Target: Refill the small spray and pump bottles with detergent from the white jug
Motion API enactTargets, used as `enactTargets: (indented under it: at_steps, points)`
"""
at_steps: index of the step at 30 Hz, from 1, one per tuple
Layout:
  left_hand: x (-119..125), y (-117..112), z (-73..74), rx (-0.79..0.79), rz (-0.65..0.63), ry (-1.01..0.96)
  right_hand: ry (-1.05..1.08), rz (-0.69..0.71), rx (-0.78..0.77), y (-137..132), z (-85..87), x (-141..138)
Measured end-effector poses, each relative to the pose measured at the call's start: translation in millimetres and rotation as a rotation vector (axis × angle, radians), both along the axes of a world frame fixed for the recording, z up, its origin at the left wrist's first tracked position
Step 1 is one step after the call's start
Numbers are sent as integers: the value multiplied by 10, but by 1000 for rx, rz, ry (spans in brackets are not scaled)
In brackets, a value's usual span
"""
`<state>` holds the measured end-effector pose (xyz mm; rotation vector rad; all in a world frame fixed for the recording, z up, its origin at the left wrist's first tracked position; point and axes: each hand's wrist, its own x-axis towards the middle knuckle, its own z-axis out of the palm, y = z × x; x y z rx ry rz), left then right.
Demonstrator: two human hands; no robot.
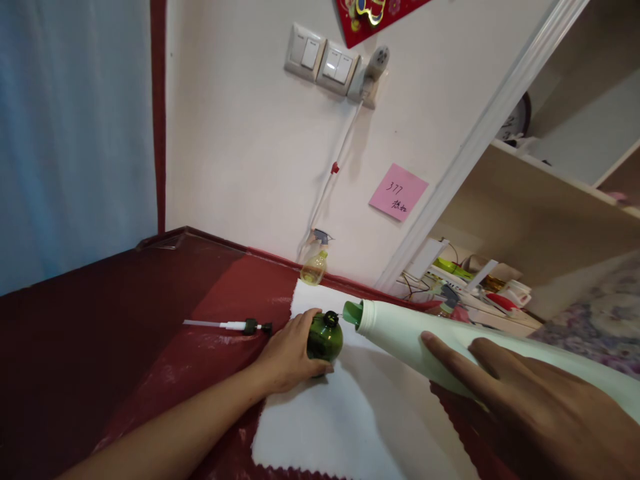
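My left hand (286,357) is wrapped round a small dark green bottle (325,336) that stands on a white cloth (345,413). My right hand (520,393) grips a large white bottle (415,330), tipped on its side. Its green spout (351,313) points at the open top of the green bottle, close beside it. A pump sprayer head with a thin white tube (227,325) lies on the table just left of my left hand.
The table (100,347) has a dark red cover and meets a white wall. A small spray bottle with yellow liquid (315,263) stands by the wall. A cord hangs from the wall socket (373,70). Cluttered shelves (470,283) are at the right.
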<state>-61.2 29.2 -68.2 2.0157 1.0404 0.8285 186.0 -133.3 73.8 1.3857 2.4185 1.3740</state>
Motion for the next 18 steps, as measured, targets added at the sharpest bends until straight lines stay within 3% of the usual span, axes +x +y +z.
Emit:
enactTargets:
  at_steps: [18]
  points:
    - [11,-25,30,7,1,-4,57,-19,-30,14,-72,24]
